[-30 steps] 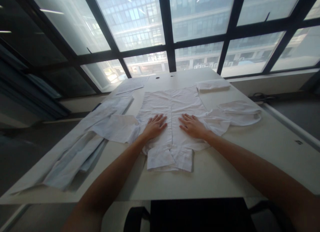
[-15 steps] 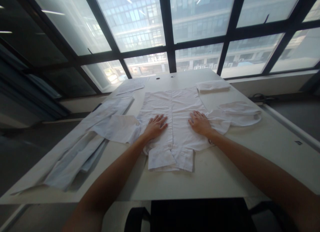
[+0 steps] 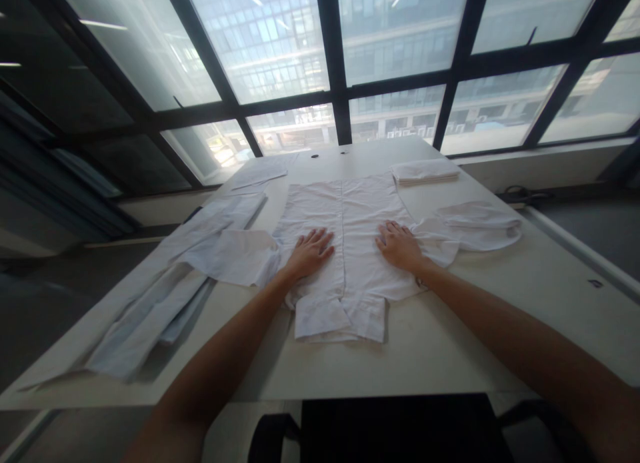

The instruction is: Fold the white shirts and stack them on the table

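Observation:
A white shirt lies spread on the white table, with its collar toward me and a seam or placket running down its middle. My left hand rests flat on the shirt left of that line, fingers apart. On the other side my right hand lies flat on the cloth, also with fingers stretched out. One sleeve reaches left over other white cloth; the opposite sleeve lies out to the right, partly bunched. Both palms hide the fabric beneath them.
Several layered white cloth pieces cover the table's left side. A folded white stack sits at the back right, and flat white sheets at the back left. A black chair stands at the near edge. Large windows rise behind.

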`<state>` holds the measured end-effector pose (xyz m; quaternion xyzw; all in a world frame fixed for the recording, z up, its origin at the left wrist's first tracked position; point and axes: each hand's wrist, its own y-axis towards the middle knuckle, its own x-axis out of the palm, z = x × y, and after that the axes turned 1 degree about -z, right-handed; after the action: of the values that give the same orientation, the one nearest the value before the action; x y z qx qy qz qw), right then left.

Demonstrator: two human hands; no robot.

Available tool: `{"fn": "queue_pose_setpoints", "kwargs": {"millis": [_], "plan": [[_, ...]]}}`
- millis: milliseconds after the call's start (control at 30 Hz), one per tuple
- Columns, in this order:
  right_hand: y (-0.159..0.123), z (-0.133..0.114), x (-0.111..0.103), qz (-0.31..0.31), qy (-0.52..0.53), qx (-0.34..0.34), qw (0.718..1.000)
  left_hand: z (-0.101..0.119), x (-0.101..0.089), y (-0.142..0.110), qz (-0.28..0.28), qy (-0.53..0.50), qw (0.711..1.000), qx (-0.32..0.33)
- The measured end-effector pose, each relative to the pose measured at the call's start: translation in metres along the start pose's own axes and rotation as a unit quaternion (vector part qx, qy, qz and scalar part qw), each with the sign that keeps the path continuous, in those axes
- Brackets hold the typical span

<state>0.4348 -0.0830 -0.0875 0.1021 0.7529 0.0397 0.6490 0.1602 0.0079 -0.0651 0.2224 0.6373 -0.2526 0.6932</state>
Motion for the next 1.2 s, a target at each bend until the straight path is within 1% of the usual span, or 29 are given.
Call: {"fn": "queue_pose_setpoints", "kwargs": {"millis": [333, 533, 1033, 1200], "plan": [[-0.0005, -0.0010, -0.0012, -0.006, -0.003, 0.003, 1.000, 0.0001, -0.0005, -0.0004, 0.000, -0.002, 1.000, -0.001], [-0.0014, -0.0009, -0.0015, 0.002, -0.002, 0.000, 1.000, -0.0002, -0.0001, -0.0002, 0.000, -0.007, 1.000, 0.001], [-0.0013, -0.0014, -0.0033, -0.009, -0.003, 0.001, 1.000, 0.0012, -0.0017, -0.0009, -0.007, -0.010, 1.000, -0.001], [-0.0010, -0.0010, -0.0022, -0.002, 0.001, -0.001, 1.000, 0.0008, -0.0010, -0.0006, -0.006, -0.012, 1.000, -0.001]]}}
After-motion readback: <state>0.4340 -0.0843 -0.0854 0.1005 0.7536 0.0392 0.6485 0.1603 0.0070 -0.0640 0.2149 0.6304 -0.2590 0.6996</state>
